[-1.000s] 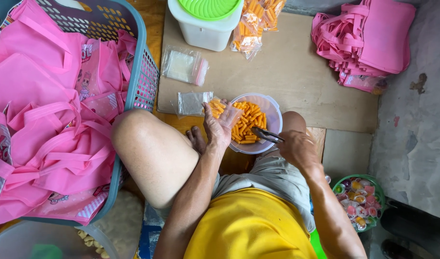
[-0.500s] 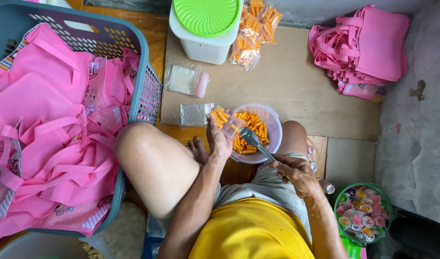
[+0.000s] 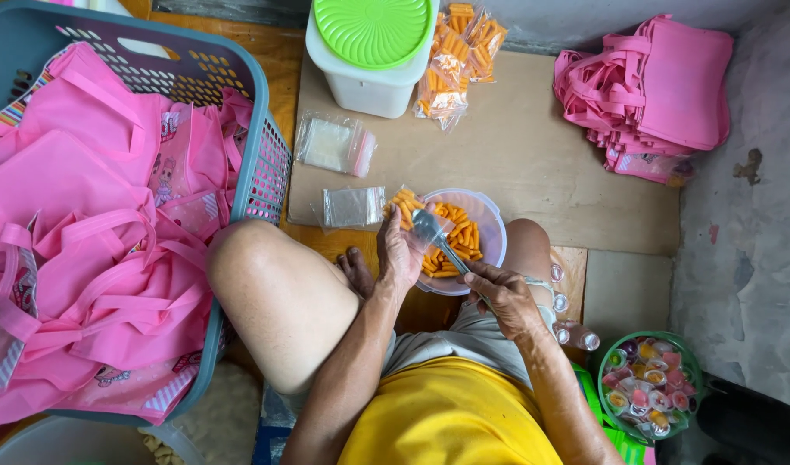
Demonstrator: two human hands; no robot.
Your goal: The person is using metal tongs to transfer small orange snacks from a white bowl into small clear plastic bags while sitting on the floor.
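**Scooping orange snack sticks into a small clear bag**

Sitting on the floor, the person is holding a small clear plastic bag half-filled with orange sticks (image 3: 403, 207) in the left hand (image 3: 401, 255), fingers pinched shut around its mouth. The right hand (image 3: 503, 297) is gripping the handle of a metal spoon (image 3: 433, 234), whose bowl is hovering just beside the bag's opening. Both hands are working over a round translucent plastic bowl of orange snack sticks (image 3: 471, 234), which is resting between the knees at the near edge of a brown cardboard sheet (image 3: 533, 155).

Sticks could be spilling past the bag, in my judgement, because its mouth is narrow and held by one hand only; a tilted spoon would be dropping them onto the cardboard or the lap. The bowl is sitting close to the cardboard's edge and against the legs, so a knee shift might be tipping it.

Open room is lying on the cardboard beyond the bowl. A blue plastic laundry basket of pink fabric bags (image 3: 261, 146) is crowding the left side, a white tub with a green lid (image 3: 371, 52) is standing ahead, and a small green basket of jelly cups (image 3: 646, 383) is sitting near the right elbow.
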